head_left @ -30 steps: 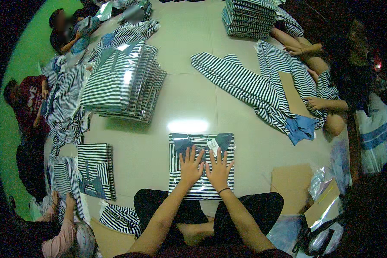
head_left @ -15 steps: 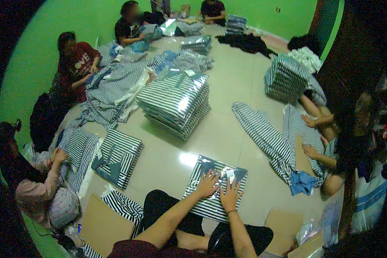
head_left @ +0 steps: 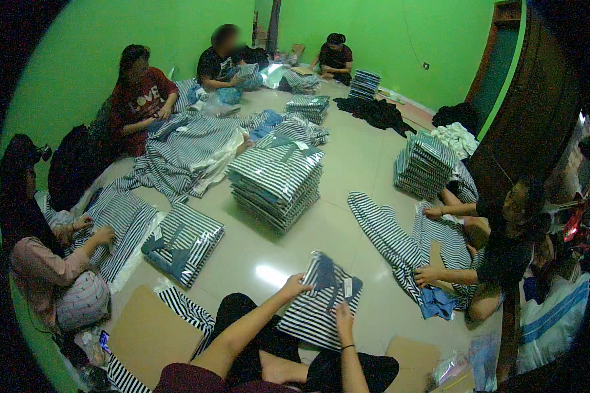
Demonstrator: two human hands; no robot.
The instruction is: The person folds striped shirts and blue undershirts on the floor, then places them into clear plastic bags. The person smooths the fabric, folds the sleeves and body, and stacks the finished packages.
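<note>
A folded black-and-white striped shirt (head_left: 314, 318), in a clear plastic bag, is tilted up off the floor just in front of my crossed legs. It has a dark collar part and a white tag (head_left: 348, 287). My left hand (head_left: 295, 288) grips its upper left edge, fingers closed round the bag. My right hand (head_left: 344, 322) holds the right side below the tag, its fingers partly blurred. To the left on the floor lies a bagged striped shirt pile (head_left: 185, 243). Farther out stands a tall stack of bagged striped shirts (head_left: 276, 180).
Cardboard sheets (head_left: 154, 334) lie to my left and another cardboard piece (head_left: 416, 367) to my right. Co-workers sit around the room; one at the right handles a striped shirt (head_left: 390, 245). Another bagged stack (head_left: 425, 165) stands far right, and loose striped garments (head_left: 183, 150) cover the left floor.
Both hands lay flat on the bagged shirt on the floor; now they grip its sides and it is raised and tilted. The view has shifted slightly.
</note>
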